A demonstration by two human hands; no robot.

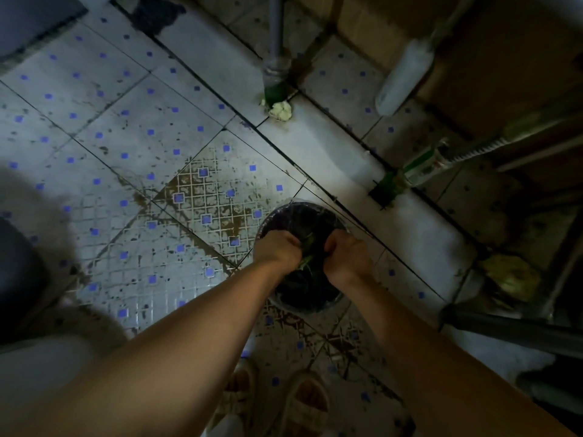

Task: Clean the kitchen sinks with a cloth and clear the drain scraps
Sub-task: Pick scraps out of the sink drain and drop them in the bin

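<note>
Both hands (310,255) around scraps (307,247) over bin (303,216)

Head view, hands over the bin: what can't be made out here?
- Fingertips of left hand and right hand: curled down out of sight, head view.
- Green scraps: mostly hidden between the hands.
- Bin contents: too dark.
- Sinks and cloth: outside the frame.
- White bottle label: too blurred.
- Lower left corner: a blurred, dark shape.

Bare forearms, no sleeves — beige open-toed slippers (274,402) on both feet.
</note>
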